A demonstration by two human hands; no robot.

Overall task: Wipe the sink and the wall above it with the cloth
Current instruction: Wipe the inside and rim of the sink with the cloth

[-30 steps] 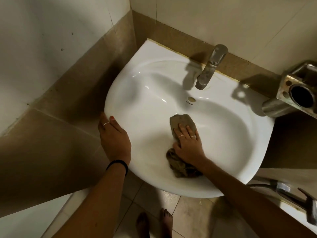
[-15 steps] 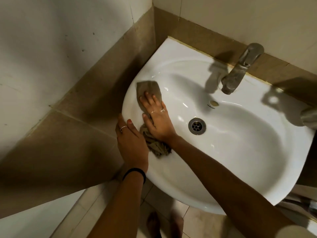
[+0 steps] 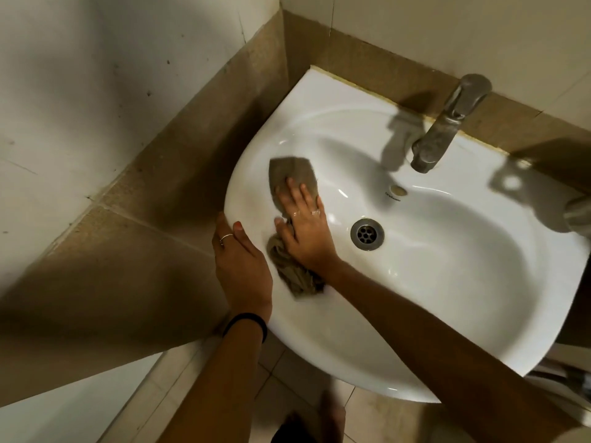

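A white ceramic sink (image 3: pixel 447 282) is fixed in a tiled corner. My right hand (image 3: pixel 303 228) lies flat, fingers spread, pressing a brown cloth (image 3: pixel 292 174) against the left inner slope of the basin, left of the drain (image 3: pixel 366 234). The cloth's bunched end (image 3: pixel 294 276) trails under my wrist. My left hand (image 3: pixel 241 263) grips the sink's left rim, thumb on top, with a ring and a black wristband. The wall (image 3: pixel 431 30) above the sink has pale tiles over a brown band.
A metal tap (image 3: pixel 444 129) stands at the back rim, its spout over the basin. A metal fitting (image 3: pixel 579 212) pokes in at the right edge. The left wall (image 3: pixel 96 123) meets the sink's side. My bare feet (image 3: pixel 332 414) stand on the tiled floor below.
My right hand slid the cloth from the drain area across to the basin's left slope, uncovering the drain. The view shifted right. My left hand stayed on the rim.
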